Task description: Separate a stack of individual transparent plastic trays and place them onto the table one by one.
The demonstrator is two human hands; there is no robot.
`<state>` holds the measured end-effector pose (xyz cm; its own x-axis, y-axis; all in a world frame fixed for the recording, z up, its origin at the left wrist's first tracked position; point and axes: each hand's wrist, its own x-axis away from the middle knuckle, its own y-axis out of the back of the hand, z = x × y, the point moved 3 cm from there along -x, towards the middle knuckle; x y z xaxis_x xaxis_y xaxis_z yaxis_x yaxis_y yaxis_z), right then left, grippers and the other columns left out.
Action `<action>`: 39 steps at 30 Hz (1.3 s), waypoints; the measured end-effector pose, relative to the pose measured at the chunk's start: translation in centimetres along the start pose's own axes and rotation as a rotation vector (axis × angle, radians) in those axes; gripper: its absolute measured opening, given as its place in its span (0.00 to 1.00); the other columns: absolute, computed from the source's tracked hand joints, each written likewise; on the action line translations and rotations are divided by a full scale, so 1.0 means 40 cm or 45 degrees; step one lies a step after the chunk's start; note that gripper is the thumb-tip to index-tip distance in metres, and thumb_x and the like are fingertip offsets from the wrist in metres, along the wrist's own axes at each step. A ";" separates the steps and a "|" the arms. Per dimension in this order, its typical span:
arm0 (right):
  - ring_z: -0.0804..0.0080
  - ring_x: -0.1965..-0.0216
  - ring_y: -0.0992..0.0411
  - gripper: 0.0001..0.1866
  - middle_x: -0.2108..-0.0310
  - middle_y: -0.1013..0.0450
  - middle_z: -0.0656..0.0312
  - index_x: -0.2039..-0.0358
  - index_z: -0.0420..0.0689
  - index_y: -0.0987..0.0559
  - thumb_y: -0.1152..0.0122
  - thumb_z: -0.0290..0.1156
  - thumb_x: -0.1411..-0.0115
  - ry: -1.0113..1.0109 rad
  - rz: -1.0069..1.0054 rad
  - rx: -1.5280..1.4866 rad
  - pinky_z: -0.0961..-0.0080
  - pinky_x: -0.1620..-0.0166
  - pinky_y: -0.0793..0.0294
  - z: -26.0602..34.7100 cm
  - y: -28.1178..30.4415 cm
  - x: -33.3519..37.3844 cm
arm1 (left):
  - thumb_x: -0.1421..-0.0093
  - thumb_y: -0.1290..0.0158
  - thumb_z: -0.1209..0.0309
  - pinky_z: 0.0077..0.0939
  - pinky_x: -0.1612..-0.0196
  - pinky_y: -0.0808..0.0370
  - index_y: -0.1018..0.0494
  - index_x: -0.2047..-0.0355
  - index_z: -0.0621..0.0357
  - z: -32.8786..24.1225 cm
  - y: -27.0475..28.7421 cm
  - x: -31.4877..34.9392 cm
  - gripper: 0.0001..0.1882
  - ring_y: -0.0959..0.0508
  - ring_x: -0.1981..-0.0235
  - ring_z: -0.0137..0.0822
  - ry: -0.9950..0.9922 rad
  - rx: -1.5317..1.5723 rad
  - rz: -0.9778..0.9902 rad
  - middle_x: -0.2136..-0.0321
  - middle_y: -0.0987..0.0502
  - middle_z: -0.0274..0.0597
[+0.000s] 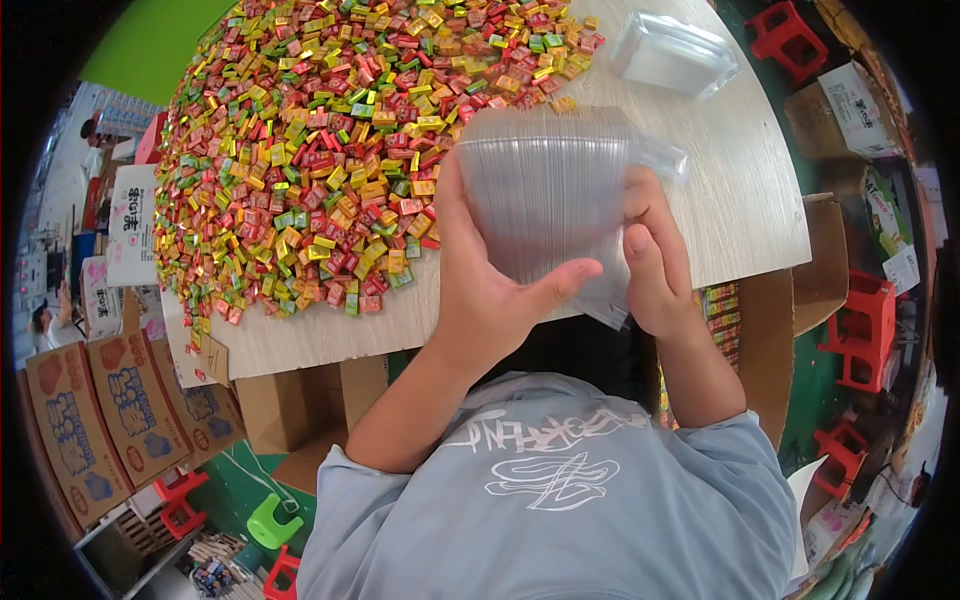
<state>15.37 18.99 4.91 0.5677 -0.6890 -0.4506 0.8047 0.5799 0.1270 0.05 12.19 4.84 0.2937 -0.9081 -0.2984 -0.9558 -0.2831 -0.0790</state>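
Note:
A thick stack of nested clear plastic trays (545, 190) is held up over the near edge of the table. My left hand (480, 290) wraps its left side, with the thumb laid across the front. On the other side, the curled fingers of my right hand (655, 270) grip the right edge, partly hidden behind the plastic. One clear tray end (662, 157) juts out past the stack's right side, above my right fingers. Small wrapped candies (310, 170) in red, yellow, orange and green cover the table to the left of the stack.
More clear trays (675, 55) lie at the far right of the pale table (740, 190). Open cardboard boxes (300, 405) stand below its near edge; one at right (760, 340) has rows of small packs inside. Red stools (862, 330) and a green stool (272, 522) are on the floor.

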 end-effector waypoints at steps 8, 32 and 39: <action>0.72 0.59 0.36 0.13 0.59 0.35 0.56 0.64 0.40 0.29 0.52 0.38 0.32 -0.034 -0.035 -0.085 0.77 0.54 0.35 -0.009 0.040 0.031 | 0.53 0.28 0.62 0.34 0.42 0.33 0.53 0.35 0.60 0.019 -0.025 0.020 0.54 0.32 0.44 0.37 -0.040 -0.048 -0.078 0.44 0.36 0.44; 0.67 0.63 0.38 0.17 0.66 0.37 0.57 0.70 0.37 0.32 0.57 0.38 0.30 -0.100 -0.110 0.008 0.76 0.57 0.37 0.014 0.074 0.056 | 0.63 0.27 0.58 0.41 0.42 0.36 0.53 0.36 0.65 -0.003 -0.107 0.040 0.61 0.36 0.44 0.47 -0.110 -0.612 -0.118 0.46 0.40 0.53; 0.68 0.66 0.38 0.20 0.67 0.37 0.57 0.72 0.36 0.31 0.60 0.39 0.29 -0.052 -0.129 0.081 0.76 0.60 0.38 0.026 0.061 0.054 | 0.64 0.27 0.58 0.41 0.42 0.36 0.53 0.36 0.65 0.002 -0.089 0.043 0.62 0.36 0.44 0.48 -0.130 -0.580 -0.100 0.45 0.40 0.53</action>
<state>18.76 18.47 5.16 0.4882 -0.7608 -0.4277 0.8671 0.4784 0.1388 3.94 11.65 4.51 0.3403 -0.8499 -0.4023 -0.8211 -0.4771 0.3133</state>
